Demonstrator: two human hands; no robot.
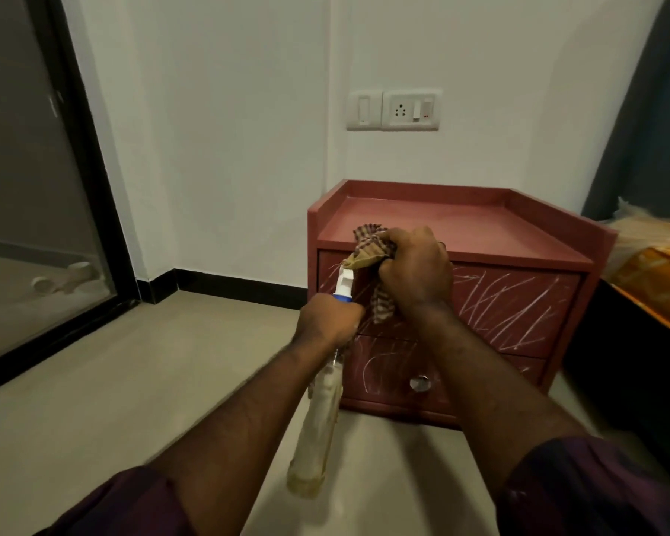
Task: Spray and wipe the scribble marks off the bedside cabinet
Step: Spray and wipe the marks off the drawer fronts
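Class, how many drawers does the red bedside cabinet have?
2: the upper drawer, scribbled across; the lower drawer beneath it, with a metal knob. No others appear hidden.

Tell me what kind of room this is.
Likely a bedroom: a red two-drawer bedside cabinet, what looks like a bed with orange bedding beside it, and a switch and socket panel on the wall above.

No readable text, brand or number anywhere. White marks (496, 303) on the cabinet (480, 234) drawers are loose scribbled strokes, not letters or digits. Bottle (318, 419) surface is too blurred to read. Socket plate (410, 109) on the wall is too small to make out any print.
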